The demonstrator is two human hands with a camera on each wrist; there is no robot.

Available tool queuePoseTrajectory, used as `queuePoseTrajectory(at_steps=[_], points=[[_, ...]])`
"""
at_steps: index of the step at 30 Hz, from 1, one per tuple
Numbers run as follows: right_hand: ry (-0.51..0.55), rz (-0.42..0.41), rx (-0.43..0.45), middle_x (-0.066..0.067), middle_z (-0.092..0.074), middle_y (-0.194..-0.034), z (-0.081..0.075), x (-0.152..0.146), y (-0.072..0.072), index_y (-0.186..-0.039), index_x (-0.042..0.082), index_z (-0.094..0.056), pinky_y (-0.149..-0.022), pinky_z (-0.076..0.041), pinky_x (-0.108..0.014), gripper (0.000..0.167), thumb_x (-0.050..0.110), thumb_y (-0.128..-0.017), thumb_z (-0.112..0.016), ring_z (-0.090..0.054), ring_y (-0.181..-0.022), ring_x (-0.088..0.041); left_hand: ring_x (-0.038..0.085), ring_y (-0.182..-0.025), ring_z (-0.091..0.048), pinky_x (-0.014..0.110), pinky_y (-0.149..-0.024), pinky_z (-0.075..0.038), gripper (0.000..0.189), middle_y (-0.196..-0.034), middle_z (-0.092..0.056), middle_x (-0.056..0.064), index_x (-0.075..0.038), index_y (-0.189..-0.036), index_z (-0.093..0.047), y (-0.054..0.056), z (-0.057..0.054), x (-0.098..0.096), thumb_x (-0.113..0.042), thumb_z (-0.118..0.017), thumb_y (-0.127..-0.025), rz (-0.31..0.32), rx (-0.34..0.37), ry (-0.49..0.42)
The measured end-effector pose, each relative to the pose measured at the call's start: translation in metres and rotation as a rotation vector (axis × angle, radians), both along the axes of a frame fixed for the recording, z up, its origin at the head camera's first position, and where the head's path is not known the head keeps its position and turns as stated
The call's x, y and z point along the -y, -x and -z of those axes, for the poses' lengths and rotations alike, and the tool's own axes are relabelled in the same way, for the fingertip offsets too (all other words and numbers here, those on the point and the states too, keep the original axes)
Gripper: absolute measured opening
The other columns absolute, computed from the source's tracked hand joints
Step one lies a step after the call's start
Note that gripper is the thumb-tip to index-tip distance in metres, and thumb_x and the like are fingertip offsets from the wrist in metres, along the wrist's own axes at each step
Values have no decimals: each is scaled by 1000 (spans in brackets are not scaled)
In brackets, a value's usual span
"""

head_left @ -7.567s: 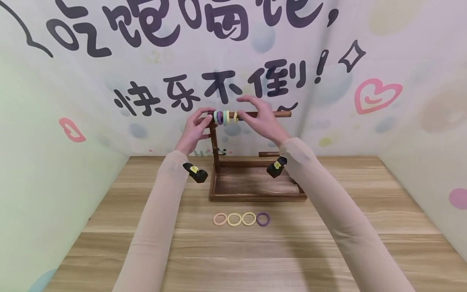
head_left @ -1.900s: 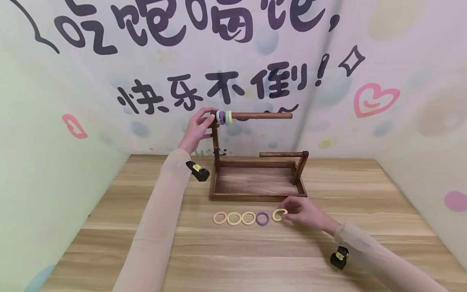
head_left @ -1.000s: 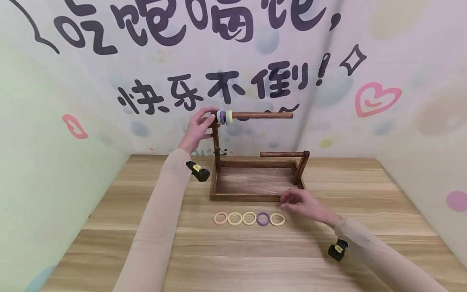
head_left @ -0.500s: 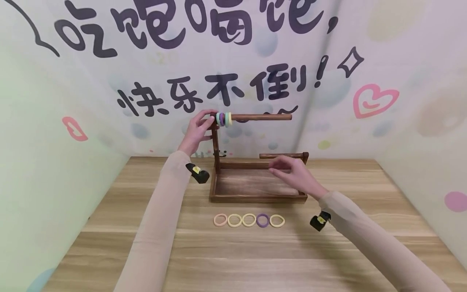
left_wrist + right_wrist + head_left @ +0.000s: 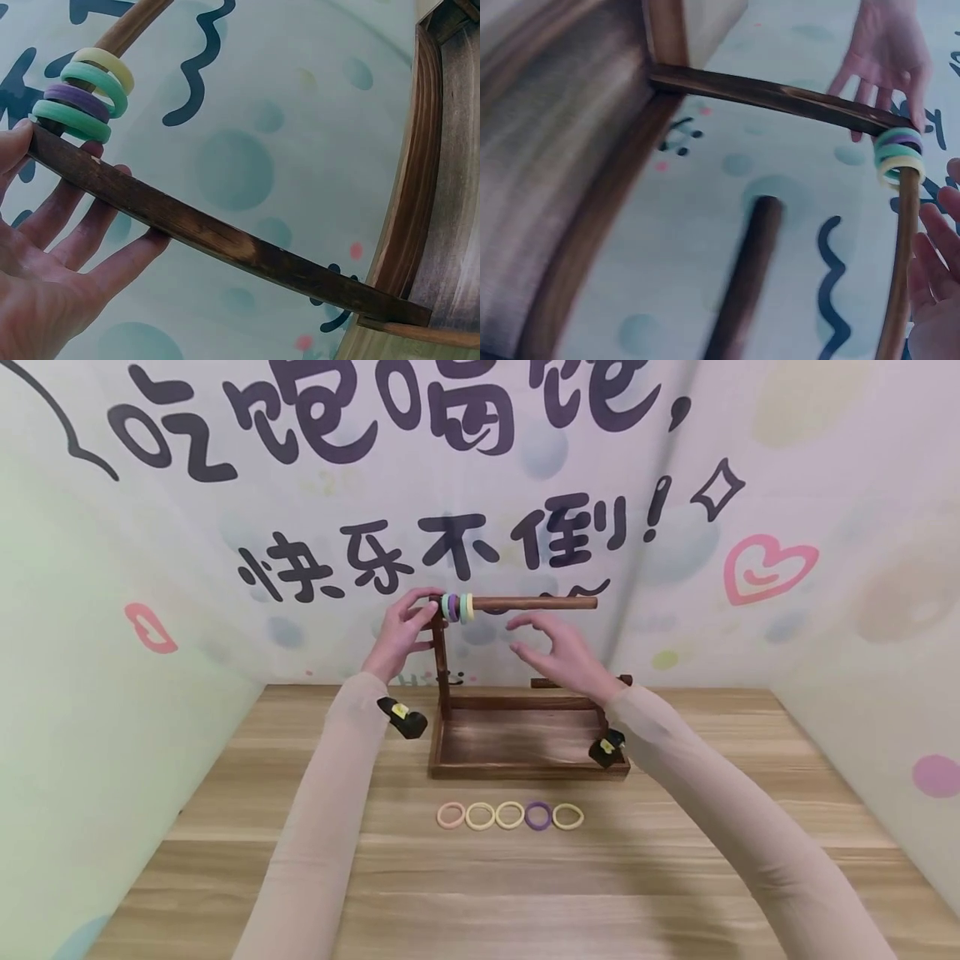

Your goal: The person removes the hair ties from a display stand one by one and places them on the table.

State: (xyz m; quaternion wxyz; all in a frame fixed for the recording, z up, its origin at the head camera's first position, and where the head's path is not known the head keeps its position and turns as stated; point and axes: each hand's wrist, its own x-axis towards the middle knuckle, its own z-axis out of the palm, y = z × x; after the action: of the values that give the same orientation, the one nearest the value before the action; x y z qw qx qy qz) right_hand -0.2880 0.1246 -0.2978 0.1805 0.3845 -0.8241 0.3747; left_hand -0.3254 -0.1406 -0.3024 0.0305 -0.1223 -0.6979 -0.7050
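Note:
My left hand [image 5: 401,633] holds the top of the upright post [image 5: 187,214] of a dark wooden rack, thumb on one side and fingers behind. Beside it, several hair ties hang at the post end of the upper rod [image 5: 540,603]: a purple hair tie [image 5: 75,96], mint ones and, outermost, a yellow hair tie [image 5: 112,63]. My right hand [image 5: 567,653] hovers just below the rod with thumb and fingers apart and nothing between them. On the table, a pink hair tie [image 5: 439,816], yellow hair ties [image 5: 468,816] and a purple hair tie [image 5: 527,816] lie in a row.
The rack's tray base [image 5: 525,772] stands on the wooden table [image 5: 480,893] behind the row. A shorter lower rod [image 5: 544,682] reaches inward from the right, partly behind my right hand. A printed cloth [image 5: 322,510] hangs close behind the rack.
My right hand took a yellow hair tie off the upper rod, laid it at the row's right end and let go. It has risen back toward the rod. My left hand stays at the post.

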Motion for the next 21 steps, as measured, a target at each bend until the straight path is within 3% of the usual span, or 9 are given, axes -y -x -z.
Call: queuePoseTrajectory(at_steps=[8,16,21], points=[[-18,29,26,-11,-61,-122,-18,20,20,-123,1,-60,-102,-39,-34,33,11,-92,-66,-54,-117,-24,32,-106,-60,58,-88,-48,25,-122,-58,18,-17,-125,-59,0,1,1,-20,-54,-100,-6,-1,-1],[-65,89,17,-12,-59,-127,-17,43,36,-129,1,-57,-103,-37,-35,43,9,-89,-70,-54,-116,-24,35,-109,-59,58,-89,-48,29,-122,-58,18,-14,-128,-57,-1,2,1,-21,-54,-100,5,-5,2],[-105,190,10,-10,-55,-136,-17,53,38,-136,6,-53,-109,-25,-40,51,17,-90,-71,-48,-125,-23,35,-109,-59,58,-88,-48,26,-123,-58,18,-17,-125,-59,-1,0,1,-20,-54,-100,0,-4,0]])
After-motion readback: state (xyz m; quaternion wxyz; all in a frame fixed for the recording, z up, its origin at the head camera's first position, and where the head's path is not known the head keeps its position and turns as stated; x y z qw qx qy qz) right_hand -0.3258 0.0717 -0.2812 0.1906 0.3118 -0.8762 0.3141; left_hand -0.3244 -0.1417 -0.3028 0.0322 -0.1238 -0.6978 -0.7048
